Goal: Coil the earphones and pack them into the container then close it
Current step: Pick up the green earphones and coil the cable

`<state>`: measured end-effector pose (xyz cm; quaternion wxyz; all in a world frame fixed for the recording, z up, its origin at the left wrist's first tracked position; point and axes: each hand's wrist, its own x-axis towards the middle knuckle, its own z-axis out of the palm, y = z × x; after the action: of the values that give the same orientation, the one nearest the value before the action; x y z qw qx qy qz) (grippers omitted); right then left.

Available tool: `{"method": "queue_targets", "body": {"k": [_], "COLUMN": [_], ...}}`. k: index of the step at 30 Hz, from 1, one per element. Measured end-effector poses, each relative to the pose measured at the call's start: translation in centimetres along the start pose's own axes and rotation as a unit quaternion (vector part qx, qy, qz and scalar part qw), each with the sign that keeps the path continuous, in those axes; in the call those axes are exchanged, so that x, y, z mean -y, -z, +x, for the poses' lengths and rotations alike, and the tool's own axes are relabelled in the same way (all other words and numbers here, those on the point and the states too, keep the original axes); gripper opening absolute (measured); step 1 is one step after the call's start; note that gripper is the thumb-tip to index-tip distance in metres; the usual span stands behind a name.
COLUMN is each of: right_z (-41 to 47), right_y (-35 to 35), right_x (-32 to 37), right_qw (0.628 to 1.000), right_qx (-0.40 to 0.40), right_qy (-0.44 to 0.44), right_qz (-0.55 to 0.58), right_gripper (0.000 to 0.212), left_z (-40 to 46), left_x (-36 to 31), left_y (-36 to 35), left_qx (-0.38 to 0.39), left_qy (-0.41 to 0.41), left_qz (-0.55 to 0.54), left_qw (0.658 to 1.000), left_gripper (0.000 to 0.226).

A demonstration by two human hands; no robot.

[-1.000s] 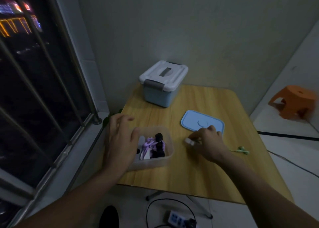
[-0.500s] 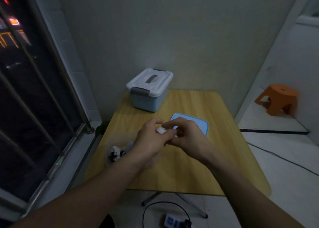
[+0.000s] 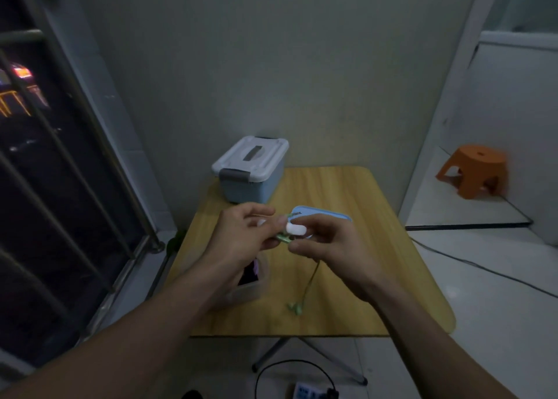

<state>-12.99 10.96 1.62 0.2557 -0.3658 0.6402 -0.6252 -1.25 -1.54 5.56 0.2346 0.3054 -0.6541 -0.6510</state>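
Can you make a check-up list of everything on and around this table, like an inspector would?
Surface: wooden folding table, bare at right.
Job's things: green wired earphones, cord hanging from the hands, earbuds on the table; clear plastic container open, dark and purple items inside; flat blue lid lying behind the hands.
Clutter: blue storage box with white latched lid.
Grippers: left hand and right hand both pinch the cord; small white piece at the fingers.
Cables: black cord and power strip on floor.
Surroundings: orange plastic stool, barred window.

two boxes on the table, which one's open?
The clear container near the table's front-left, under the left hand, has no lid; its blue lid lies apart. The blue storage box at the back is latched shut.
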Motion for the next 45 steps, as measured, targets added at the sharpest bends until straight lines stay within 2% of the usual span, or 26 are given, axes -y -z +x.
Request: {"method": "queue_targets", "body": {"k": [3,6,13,18,30,34,40,45], "right_z": [-0.9,-1.8,-3.6,-4.3,-4.4,-4.3,-4.5,-4.7], "right_y": [0.6,1.4,1.4,1.4,0.2,0.0,0.1,0.3], "right_x": [1.1,2.3,4.1,5.3,7.1,7.1,7.4,7.5], "right_qw": [1.0,0.999,0.999,0.996,0.972,0.97,0.971,0.967], "right_qx": [0.006,0.008,-0.031,-0.044,-0.095,-0.108,-0.091,-0.061], "right_qy": [0.008,0.011,0.033,0.068,0.156,0.158,0.175,0.188], "right_qz": [0.024,0.031,-0.01,-0.029,-0.15,-0.149,-0.138,-0.163], "right_gripper": [0.021,0.021,0.013,0.007,0.012,0.01,0.009,0.01], "left_z": [-0.6,-1.4,-3.2,-4.4,-5.7,-5.8,-5.8,-5.8], "left_x": [-0.9,-1.9,-3.5,-4.3,-4.6,-4.5,-4.4,-4.2], "left_y": [0.1,0.3,0.4,0.7,1.7,1.9,2.0,2.2], "left_qx": [0.01,0.024,0.049,0.06,0.147,0.147,0.163,0.167], "left_qy": [0.003,0.018,0.067,0.09,0.141,0.169,0.184,0.148], "left_qz": [-0.012,-0.035,-0.11,-0.118,-0.133,-0.171,-0.196,-0.137], "left_qw": [1.0,0.999,0.99,0.987,0.97,0.96,0.949,0.965], "left_gripper": [0.023,0.021,0.027,0.03,0.034,0.032,0.039,0.027]}}
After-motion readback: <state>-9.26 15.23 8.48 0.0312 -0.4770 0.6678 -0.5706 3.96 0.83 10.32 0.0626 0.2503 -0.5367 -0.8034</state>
